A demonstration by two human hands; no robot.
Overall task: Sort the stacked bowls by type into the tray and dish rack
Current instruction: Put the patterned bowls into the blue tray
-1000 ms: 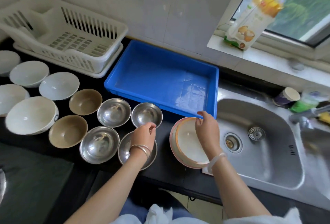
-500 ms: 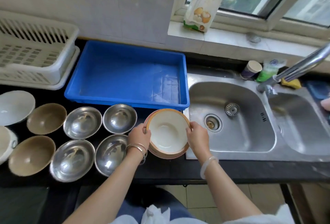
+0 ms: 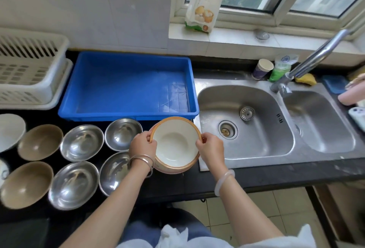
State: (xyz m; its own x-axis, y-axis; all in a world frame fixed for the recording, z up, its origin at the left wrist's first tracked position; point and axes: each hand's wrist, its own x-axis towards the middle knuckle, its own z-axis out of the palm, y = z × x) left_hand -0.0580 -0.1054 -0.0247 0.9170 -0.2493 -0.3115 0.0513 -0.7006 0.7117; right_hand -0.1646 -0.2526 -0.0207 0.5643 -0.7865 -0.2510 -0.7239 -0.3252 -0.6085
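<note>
Black kitchen counter (image 3: pixel 256 176) seen from above by a head camera, with white wall tiles and a window behind. A double steel sink (image 3: pixel 256 149) sits to the right.

At centre, a stack of cream bowls with orange rims (image 3: pixel 174 145) sits just in front of the blue tray (image 3: pixel 98 116), beside the sink; whether it is lifted or resting is unclear. The left hand (image 3: pixel 143 146) pinches its left rim and the right hand (image 3: pixel 211 148) pinches its right rim, fingers curled over the edges.

To the left, four steel bowls (image 3: pixel 82 142), two brown bowls (image 3: pixel 40 142) and a white bowl (image 3: pixel 9 131) lie spread on the counter.

The tray shows only its bare floor, and the visible part of the white dish rack (image 3: pixel 29 73) holds nothing. The sorting appears barely started, with every visible bowl yet to be placed.
</note>
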